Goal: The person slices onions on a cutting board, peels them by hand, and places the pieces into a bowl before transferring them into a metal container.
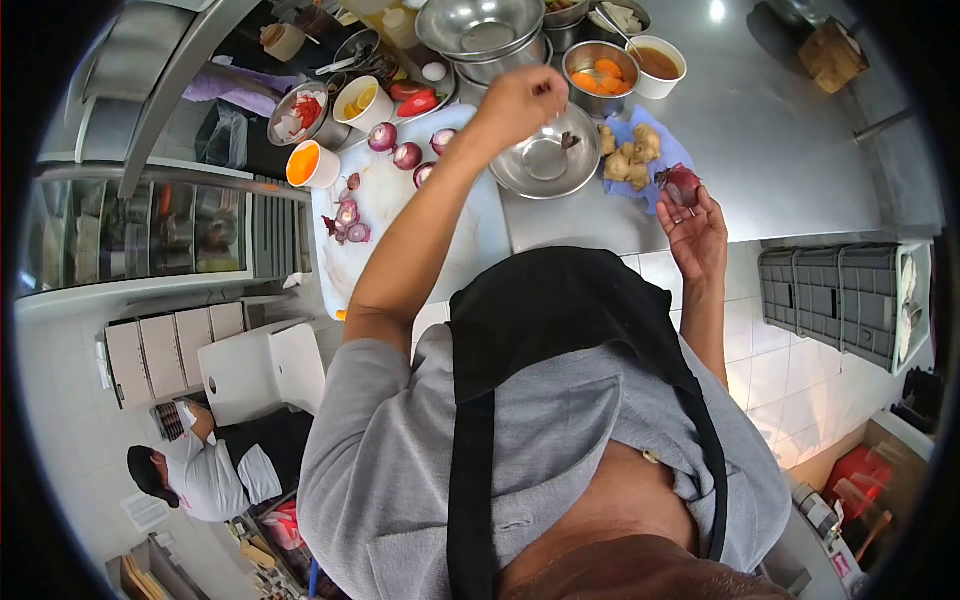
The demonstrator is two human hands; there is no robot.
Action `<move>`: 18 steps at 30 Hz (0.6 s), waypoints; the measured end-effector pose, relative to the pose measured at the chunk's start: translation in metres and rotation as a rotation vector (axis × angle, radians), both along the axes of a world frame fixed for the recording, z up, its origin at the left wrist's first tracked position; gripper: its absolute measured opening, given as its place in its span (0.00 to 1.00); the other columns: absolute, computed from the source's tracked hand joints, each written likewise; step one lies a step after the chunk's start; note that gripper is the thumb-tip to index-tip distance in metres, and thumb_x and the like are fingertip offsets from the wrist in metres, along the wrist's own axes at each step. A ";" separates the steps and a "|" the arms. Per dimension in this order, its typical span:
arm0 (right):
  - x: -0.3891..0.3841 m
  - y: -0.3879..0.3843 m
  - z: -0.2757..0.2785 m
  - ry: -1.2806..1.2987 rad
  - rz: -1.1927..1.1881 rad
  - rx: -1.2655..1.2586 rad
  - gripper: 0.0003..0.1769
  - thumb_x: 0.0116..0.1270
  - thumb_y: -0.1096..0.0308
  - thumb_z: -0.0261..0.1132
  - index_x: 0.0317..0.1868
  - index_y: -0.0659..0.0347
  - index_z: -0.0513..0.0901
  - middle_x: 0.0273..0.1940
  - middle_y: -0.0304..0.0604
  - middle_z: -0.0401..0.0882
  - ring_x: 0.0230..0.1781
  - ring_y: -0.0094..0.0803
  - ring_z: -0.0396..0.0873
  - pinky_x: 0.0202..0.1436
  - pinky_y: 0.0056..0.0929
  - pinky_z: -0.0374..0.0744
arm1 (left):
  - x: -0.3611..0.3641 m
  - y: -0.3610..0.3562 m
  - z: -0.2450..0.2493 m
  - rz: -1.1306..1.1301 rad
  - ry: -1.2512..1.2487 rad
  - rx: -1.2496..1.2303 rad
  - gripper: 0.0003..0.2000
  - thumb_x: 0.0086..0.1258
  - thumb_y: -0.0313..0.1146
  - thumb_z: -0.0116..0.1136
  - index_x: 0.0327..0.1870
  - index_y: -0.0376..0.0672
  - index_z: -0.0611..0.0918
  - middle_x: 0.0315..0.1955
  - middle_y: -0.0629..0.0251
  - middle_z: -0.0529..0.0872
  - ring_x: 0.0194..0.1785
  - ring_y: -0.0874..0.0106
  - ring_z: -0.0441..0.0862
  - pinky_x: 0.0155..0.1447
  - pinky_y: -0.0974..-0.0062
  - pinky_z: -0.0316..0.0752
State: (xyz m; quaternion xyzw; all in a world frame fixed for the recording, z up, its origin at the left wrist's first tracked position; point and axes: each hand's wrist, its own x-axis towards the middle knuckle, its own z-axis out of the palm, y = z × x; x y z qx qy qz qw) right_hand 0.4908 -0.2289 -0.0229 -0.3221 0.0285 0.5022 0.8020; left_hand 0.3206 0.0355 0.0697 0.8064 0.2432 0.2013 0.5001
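Observation:
My left hand (522, 98) hovers over a shallow steel bowl (530, 172) with its fingers pinched together; whether it holds anything is unclear. A small purple scrap (569, 140) lies inside the bowl near its rim. My right hand (697, 235) is raised palm up at the counter's near edge, its fingertips gripping a partly peeled red onion (680, 184). Just beyond that onion, ginger pieces (628, 152) lie on a blue cloth (676, 150). Left of the bowl, a white cutting board (392, 205) carries whole red onions (407, 154) and peelings (346, 222).
Stacked steel bowls (482, 28), a bowl of carrot pieces (598, 72), a cup of brown liquid (656, 64), an orange cup (306, 163) and red peppers (416, 101) crowd the counter's far side. Grey crates (835, 300) stand at right. Another person (205, 470) crouches at lower left.

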 end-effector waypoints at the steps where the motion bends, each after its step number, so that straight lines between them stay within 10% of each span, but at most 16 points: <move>1: -0.001 0.001 0.000 0.001 0.007 0.002 0.21 0.70 0.59 0.61 0.56 0.64 0.75 0.53 0.50 0.79 0.55 0.43 0.77 0.61 0.42 0.77 | -0.001 0.001 0.014 0.012 -0.074 -0.002 0.04 0.68 0.26 0.60 0.39 0.37 0.83 0.30 0.67 0.85 0.33 0.79 0.82 0.34 0.81 0.77; 4: -0.001 0.003 -0.001 -0.012 0.012 0.002 0.21 0.70 0.59 0.61 0.57 0.64 0.75 0.54 0.51 0.78 0.55 0.43 0.77 0.61 0.42 0.77 | -0.003 0.003 0.036 0.070 -0.166 0.039 0.03 0.66 0.27 0.59 0.35 0.40 0.84 0.28 0.68 0.85 0.27 0.83 0.78 0.32 0.81 0.74; 8: -0.002 0.003 0.001 0.005 0.010 0.021 0.22 0.70 0.58 0.61 0.57 0.65 0.74 0.55 0.51 0.77 0.56 0.43 0.77 0.61 0.42 0.77 | -0.013 0.000 0.001 -0.092 0.342 0.297 0.09 0.67 0.29 0.58 0.45 0.37 0.84 0.33 0.56 0.87 0.40 0.60 0.85 0.47 0.67 0.78; 11: -0.003 0.000 0.006 -0.043 0.000 0.012 0.18 0.69 0.59 0.64 0.51 0.63 0.78 0.52 0.49 0.79 0.56 0.45 0.76 0.60 0.42 0.77 | -0.017 -0.011 -0.002 -0.073 0.097 0.499 0.13 0.67 0.31 0.58 0.50 0.37 0.83 0.42 0.52 0.85 0.49 0.52 0.82 0.56 0.63 0.75; 18: 0.001 -0.003 -0.004 -0.006 0.019 0.070 0.15 0.71 0.61 0.62 0.50 0.62 0.79 0.47 0.47 0.83 0.48 0.41 0.81 0.54 0.40 0.81 | -0.021 0.036 0.020 0.483 0.056 0.921 0.13 0.66 0.36 0.60 0.48 0.40 0.84 0.46 0.50 0.84 0.47 0.50 0.82 0.50 0.58 0.76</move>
